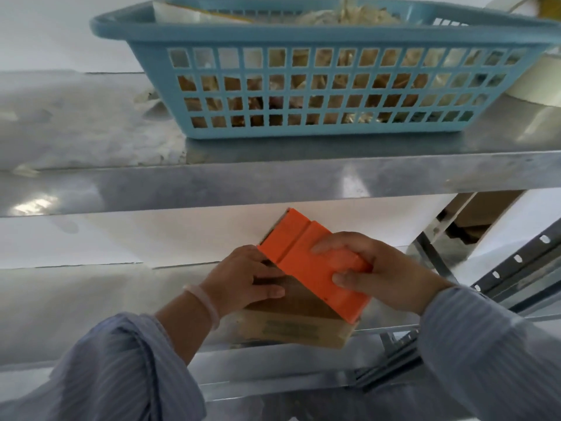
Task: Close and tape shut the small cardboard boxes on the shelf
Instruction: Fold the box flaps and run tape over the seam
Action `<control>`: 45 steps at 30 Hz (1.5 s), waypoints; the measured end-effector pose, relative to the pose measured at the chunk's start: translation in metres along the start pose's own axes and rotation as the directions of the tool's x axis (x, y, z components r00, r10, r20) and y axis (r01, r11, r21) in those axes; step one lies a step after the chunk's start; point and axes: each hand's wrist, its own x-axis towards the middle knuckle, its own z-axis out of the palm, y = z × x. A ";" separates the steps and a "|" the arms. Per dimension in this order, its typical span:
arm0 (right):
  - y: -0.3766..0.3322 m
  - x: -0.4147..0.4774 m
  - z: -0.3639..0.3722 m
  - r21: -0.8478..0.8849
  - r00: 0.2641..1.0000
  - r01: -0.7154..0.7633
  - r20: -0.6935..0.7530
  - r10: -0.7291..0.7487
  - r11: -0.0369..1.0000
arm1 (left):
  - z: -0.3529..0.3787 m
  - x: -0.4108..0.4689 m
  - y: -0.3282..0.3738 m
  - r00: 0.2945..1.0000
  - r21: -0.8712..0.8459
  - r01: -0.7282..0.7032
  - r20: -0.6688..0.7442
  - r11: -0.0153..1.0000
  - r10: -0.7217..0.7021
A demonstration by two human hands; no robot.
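Left hand (243,278), fingers flat, pins the cardboard box (291,329); right hand (382,275) clasps the tape dispenser (306,256): pull straight, firmly.

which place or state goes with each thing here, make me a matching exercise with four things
Things:
1. blue basket
2. orange tape dispenser
3. cardboard box
4. left hand

Places or states:
a. gripped by the right hand
b. on the upper shelf
c. fingers lie flat on the box top
d. on the lower shelf

Pairs: 1-b, 2-a, 3-d, 4-c
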 end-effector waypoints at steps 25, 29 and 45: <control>-0.011 0.039 -0.015 -0.182 0.931 -0.156 0.302 0.206 0.971 | -0.024 -0.027 0.057 0.740 -0.400 0.175 -0.549 0.900 -0.388; -0.012 0.044 -0.011 -0.221 0.928 -0.109 0.327 0.179 0.969 | -0.032 -0.019 0.097 0.901 -0.217 0.059 -0.409 0.974 -0.145; -0.015 0.046 -0.009 -0.246 0.918 -0.130 0.337 0.210 0.961 | -0.055 -0.025 0.065 0.609 -0.807 0.211 -0.332 0.551 -0.720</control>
